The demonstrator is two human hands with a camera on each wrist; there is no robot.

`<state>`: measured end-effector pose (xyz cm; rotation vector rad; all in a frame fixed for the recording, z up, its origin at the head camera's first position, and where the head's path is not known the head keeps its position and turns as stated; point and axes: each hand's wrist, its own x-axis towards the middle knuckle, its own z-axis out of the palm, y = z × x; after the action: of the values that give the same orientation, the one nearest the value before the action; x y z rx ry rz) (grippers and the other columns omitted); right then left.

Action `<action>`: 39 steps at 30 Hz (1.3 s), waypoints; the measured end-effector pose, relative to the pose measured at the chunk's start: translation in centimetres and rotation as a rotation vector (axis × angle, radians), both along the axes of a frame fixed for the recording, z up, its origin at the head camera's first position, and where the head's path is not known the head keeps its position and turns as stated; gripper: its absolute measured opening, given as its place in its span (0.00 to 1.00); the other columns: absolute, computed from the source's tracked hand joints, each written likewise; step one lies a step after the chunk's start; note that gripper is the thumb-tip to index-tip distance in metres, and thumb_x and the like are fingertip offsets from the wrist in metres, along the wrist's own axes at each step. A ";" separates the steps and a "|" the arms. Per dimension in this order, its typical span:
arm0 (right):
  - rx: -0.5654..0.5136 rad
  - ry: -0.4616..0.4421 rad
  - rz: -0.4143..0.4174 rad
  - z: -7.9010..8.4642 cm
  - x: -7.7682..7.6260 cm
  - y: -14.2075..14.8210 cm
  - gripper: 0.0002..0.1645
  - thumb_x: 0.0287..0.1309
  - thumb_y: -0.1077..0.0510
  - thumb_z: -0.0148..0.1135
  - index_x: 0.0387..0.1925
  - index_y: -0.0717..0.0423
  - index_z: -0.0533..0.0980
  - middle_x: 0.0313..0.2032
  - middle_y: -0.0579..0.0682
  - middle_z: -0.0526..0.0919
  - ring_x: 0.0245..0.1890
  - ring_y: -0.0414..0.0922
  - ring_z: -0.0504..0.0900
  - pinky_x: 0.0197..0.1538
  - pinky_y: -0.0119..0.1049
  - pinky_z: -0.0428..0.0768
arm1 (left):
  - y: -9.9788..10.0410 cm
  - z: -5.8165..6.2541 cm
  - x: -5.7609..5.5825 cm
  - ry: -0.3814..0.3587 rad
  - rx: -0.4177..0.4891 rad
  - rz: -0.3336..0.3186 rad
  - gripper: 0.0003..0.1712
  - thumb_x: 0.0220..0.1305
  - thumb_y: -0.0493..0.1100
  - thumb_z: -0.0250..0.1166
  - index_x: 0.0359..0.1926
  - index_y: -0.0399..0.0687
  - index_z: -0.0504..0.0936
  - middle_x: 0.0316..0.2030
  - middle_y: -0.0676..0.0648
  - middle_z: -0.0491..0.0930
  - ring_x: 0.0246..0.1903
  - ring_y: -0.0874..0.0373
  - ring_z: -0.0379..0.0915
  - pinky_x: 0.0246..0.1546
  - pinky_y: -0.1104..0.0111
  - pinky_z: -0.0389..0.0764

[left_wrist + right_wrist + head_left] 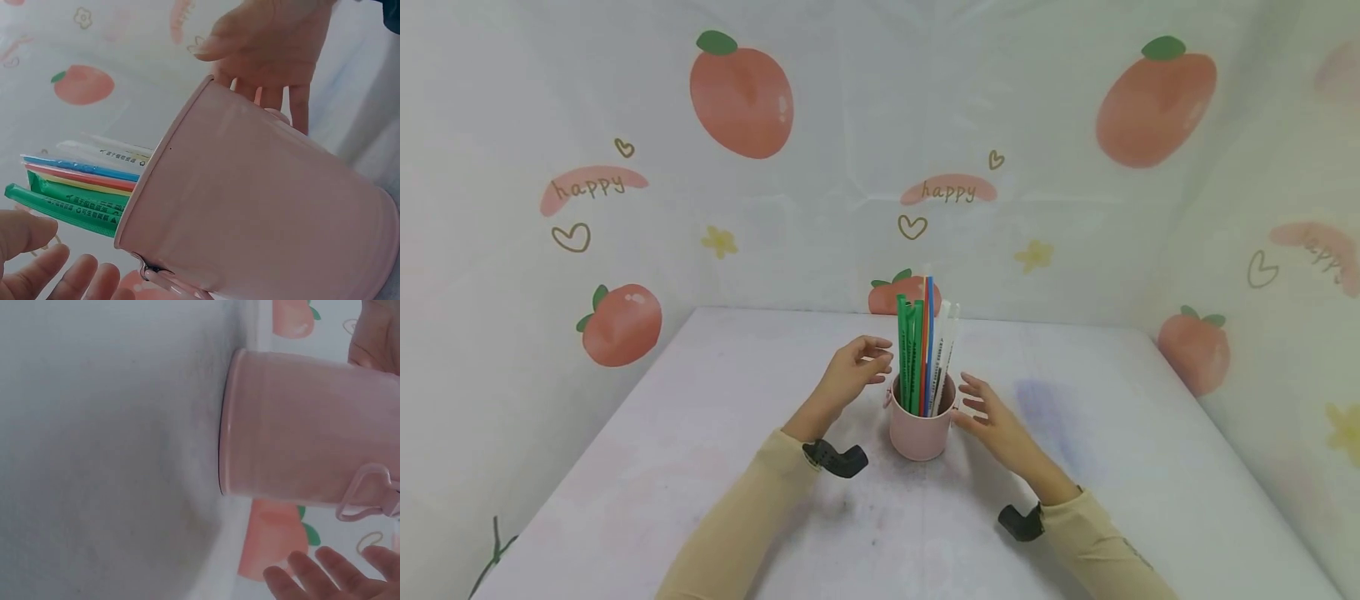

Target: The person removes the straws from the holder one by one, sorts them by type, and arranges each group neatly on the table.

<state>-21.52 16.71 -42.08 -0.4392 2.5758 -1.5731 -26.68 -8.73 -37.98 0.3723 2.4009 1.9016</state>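
A small pink metal bucket [920, 437] with little side handles [362, 497] stands upright on the table. From it rise green-wrapped straws [904, 350], white-wrapped straws [942, 354] and thin blue [932, 308] and red straws. A yellow straw [87, 186] also shows in the left wrist view. On the left side of the bucket, my left hand [850, 372] hovers beside the straws, fingers loosely bent and holding nothing. My right hand [997, 423] is at the right side, fingers spread and slightly bent, fingertips close to the rim and handle. Neither palm holds anything.
The table [715, 517] has a pale cloth cover with a bluish smudge to the right of the bucket. Behind it hangs a white cloth backdrop [842, 108] printed with peaches. Each wrist wears a black camera mount [838, 460].
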 end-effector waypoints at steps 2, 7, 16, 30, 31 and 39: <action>-0.012 -0.010 0.012 -0.2 -0.1 -0.1 0.46 0.64 0.48 0.61 0.74 0.55 0.49 0.69 0.67 0.59 0.67 0.66 0.62 0.66 0.60 0.66 | 0.1 0.0 -0.1 -0.007 0.015 0.002 0.20 0.69 0.43 0.60 0.58 0.38 0.74 0.49 0.37 0.78 0.45 0.50 0.80 0.49 0.59 0.83; -0.028 -0.029 0.021 -0.7 -0.5 -0.2 0.53 0.57 0.49 0.68 0.74 0.54 0.48 0.69 0.66 0.59 0.67 0.65 0.64 0.66 0.58 0.68 | 0.1 -0.3 -0.5 -0.011 0.055 0.011 0.19 0.68 0.40 0.61 0.56 0.38 0.75 0.47 0.38 0.78 0.41 0.55 0.79 0.49 0.59 0.83; -0.060 -0.067 0.024 -1.4 -1.3 -0.2 0.56 0.49 0.52 0.75 0.73 0.55 0.52 0.67 0.70 0.61 0.64 0.67 0.67 0.62 0.55 0.73 | 0.3 -0.2 -0.6 -0.033 0.069 -0.003 0.23 0.66 0.40 0.63 0.58 0.34 0.73 0.48 0.38 0.78 0.42 0.56 0.80 0.49 0.60 0.83; -0.023 -0.112 0.014 -1.8 -1.7 -0.5 0.54 0.43 0.60 0.78 0.68 0.64 0.58 0.63 0.71 0.66 0.60 0.67 0.72 0.60 0.55 0.75 | 0.7 -0.4 -0.8 -0.024 0.069 -0.009 0.20 0.62 0.38 0.67 0.54 0.36 0.76 0.46 0.39 0.78 0.38 0.59 0.79 0.48 0.61 0.83; -0.023 -0.117 0.008 -1.8 -1.7 -0.6 0.53 0.42 0.60 0.78 0.67 0.64 0.59 0.63 0.71 0.66 0.59 0.67 0.72 0.60 0.55 0.75 | 0.8 -0.4 -0.8 -0.024 0.069 -0.007 0.20 0.62 0.38 0.67 0.53 0.36 0.76 0.45 0.39 0.78 0.38 0.59 0.79 0.48 0.61 0.83; -0.023 -0.142 -0.001 -2.1 -1.7 -0.8 0.48 0.41 0.61 0.79 0.62 0.68 0.63 0.59 0.70 0.71 0.56 0.64 0.76 0.58 0.53 0.77 | 0.9 -0.7 -0.9 -0.023 0.082 -0.014 0.20 0.62 0.39 0.67 0.53 0.35 0.76 0.43 0.40 0.78 0.35 0.60 0.78 0.47 0.61 0.83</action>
<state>-23.23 15.86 -44.15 -0.3149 2.4553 -1.5750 -27.53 -7.81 -38.64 0.3682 2.3053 1.9918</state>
